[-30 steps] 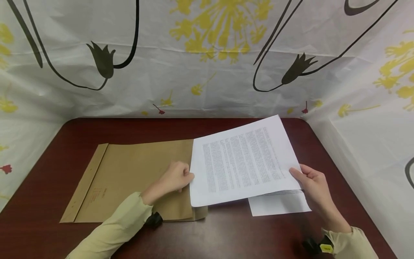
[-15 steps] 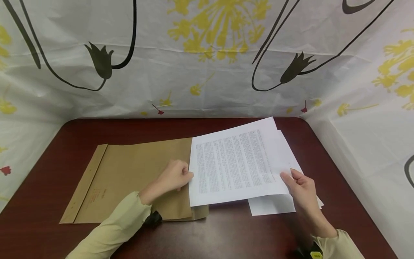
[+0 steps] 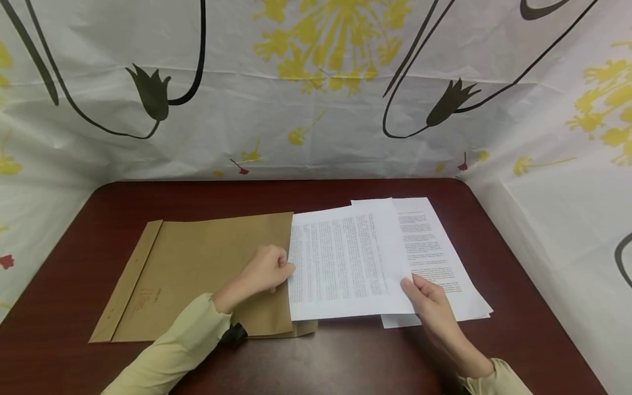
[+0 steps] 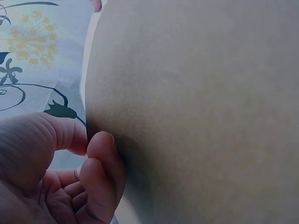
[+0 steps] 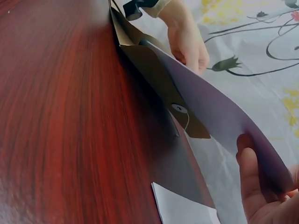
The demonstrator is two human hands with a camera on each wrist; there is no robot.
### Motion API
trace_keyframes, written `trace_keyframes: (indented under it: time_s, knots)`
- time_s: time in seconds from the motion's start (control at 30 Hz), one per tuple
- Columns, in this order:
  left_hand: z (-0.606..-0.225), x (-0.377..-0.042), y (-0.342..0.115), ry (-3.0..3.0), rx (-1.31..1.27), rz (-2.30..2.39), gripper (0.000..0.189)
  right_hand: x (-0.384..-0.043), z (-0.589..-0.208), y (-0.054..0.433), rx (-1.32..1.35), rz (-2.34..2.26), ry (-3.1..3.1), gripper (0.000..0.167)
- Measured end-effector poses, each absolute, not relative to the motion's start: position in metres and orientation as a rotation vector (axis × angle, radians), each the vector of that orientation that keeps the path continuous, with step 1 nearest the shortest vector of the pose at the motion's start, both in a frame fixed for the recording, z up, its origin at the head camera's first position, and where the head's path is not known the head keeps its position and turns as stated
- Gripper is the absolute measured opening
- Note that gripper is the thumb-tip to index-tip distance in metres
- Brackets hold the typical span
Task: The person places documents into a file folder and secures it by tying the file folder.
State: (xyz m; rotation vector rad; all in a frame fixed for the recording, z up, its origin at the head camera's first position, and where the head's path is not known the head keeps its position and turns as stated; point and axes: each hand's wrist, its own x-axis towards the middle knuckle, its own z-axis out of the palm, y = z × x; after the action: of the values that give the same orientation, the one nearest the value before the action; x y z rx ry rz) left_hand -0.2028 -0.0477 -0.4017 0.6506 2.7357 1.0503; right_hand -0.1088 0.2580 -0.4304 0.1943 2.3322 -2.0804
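Note:
A brown paper document envelope point(image 3: 212, 247) lies on the table, its open end facing right. My left hand point(image 3: 264, 269) pinches the upper edge of that opening between thumb and curled fingers, and the left wrist view shows this grip point(image 4: 100, 163) up close. The right hand point(image 3: 434, 307) holds a printed paper sheet point(image 3: 340, 263) by its lower right corner, thumb on top and fingers beneath. The sheet's left part is inside the envelope, hidden. Under the opening, the right wrist view shows the envelope's flap point(image 5: 154, 74) with a white round button point(image 5: 179, 108) and string.
Several other printed sheets point(image 3: 444, 258) lie on the right of the dark red wooden table point(image 3: 345, 356), partly beneath the held sheet. A white patterned cloth point(image 3: 316, 137) hangs behind the table and along its sides.
The right hand has moved left and toward the near edge, sliding the held sheet further into the envelope and lowering it. More printed sheets now show at right. The left hand keeps its place.

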Motion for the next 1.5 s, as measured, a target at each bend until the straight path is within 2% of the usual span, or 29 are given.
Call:
trace_keyframes:
  time_s: [0.37, 0.87, 1.17, 1.5]
  knots:
    - [-0.402, -0.203, -0.048, 2.745, 0.622, 1.036, 0.029, -0.113, -0.430, 0.263, 0.162, -1.985, 2.276, 0.040]
    - [-0.402, -0.204, -0.048, 2.726, 0.584, 1.051, 0.030, -0.117, -0.433, 0.235, 0.087, -1.914, 2.083, 0.042]
    - [-0.402, -0.204, -0.048, 2.728, 0.594, 1.042, 0.030, -0.121, -0.437, 0.236, 0.288, -1.919, 2.254, 0.023]
    - [-0.403, -0.204, -0.047, 2.738, 0.609, 1.063, 0.030, -0.126, -0.442, 0.216, 0.114, -1.937, 2.235, 0.021]
